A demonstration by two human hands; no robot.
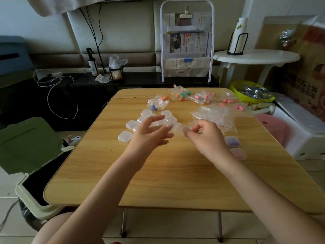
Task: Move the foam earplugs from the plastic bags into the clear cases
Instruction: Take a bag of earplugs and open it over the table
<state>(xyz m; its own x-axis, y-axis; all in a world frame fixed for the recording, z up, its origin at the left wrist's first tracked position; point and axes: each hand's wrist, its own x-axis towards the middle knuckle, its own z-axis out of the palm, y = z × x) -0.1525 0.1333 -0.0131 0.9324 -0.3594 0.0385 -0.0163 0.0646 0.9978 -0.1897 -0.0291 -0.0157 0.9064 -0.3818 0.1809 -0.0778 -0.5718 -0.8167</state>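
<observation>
Wood-grain surface [175,173]: it carried everything the job needed within arm's reach, so neither hand had to leave it.
Empty clear cases [140,123]: a loose cluster lay on the surface just behind the left hand, probably kept there as the stock to draw from.
Left hand [151,132]: its grip was wide, fingers spread and relaxed, holding nothing; it hovered in front of the case cluster, seemingly ready to take or steady a case.
Right hand [204,136]: its grip was narrow, fingers curled in a pinch; a speck of green showed at the fingertips, likely an earplug, though it was too small to be sure.
Clear item between the hands [177,128]: something transparent sat just right of the case cluster, touching the right hand's fingertips; whether it was a bag or an open case could not be told.
Emptied plastic bags [214,117]: a heap lay to the right of the case cluster, beyond the right hand, apparently set aside once drained.
Full bags of earplugs [181,95]: orange, green, blue and pink plugs waited in bags behind the case cluster, at the far edge.
Filled cases [234,147]: two, purple and pink inside, sat well right of the case cluster, near the right wrist, kept apart from the empties.
Progress: judged early, since most bags were still full.
</observation>
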